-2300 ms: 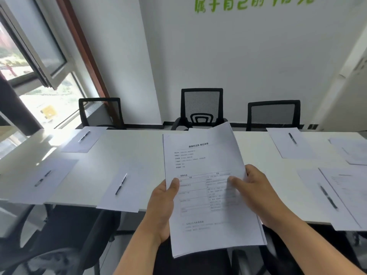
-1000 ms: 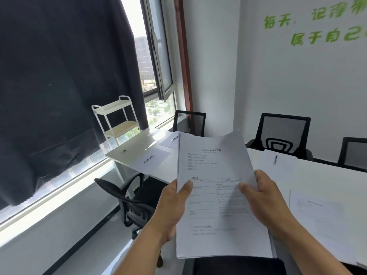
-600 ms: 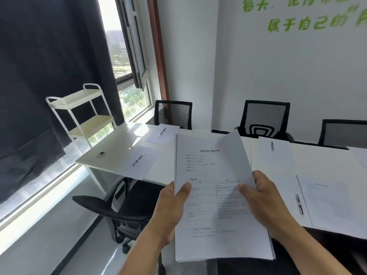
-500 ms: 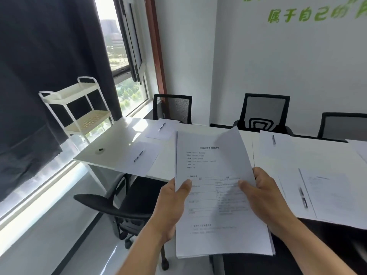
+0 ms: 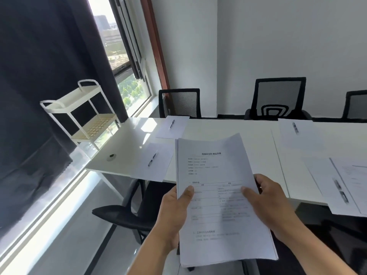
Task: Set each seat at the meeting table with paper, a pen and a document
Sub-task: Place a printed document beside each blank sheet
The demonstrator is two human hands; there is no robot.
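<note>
**Document stack held in both hands over the table edge**

The left hand (image 5: 174,213) and right hand (image 5: 272,207) each pinch the stack of documents (image 5: 220,195), thumbs on top, fingers curled beneath. Beyond the grip lies the white table (image 5: 228,128), where blank sheets (image 5: 153,162) each carry a pen (image 5: 152,159). Left of the grip stand a black chair (image 5: 123,215), a white cart (image 5: 83,112), a dark curtain (image 5: 39,86) and a window (image 5: 119,46). The printed text is blurred and unreadable.

Stack of white printed documents (image 5: 222,195), tilted upright and gripped at both side edges above a long white meeting table (image 5: 228,128). On the table lie white paper sheets (image 5: 153,162), (image 5: 172,127), (image 5: 296,133), each bearing a dark pen (image 5: 152,159); at right, one printed document (image 5: 355,181) lies flat.
</note>
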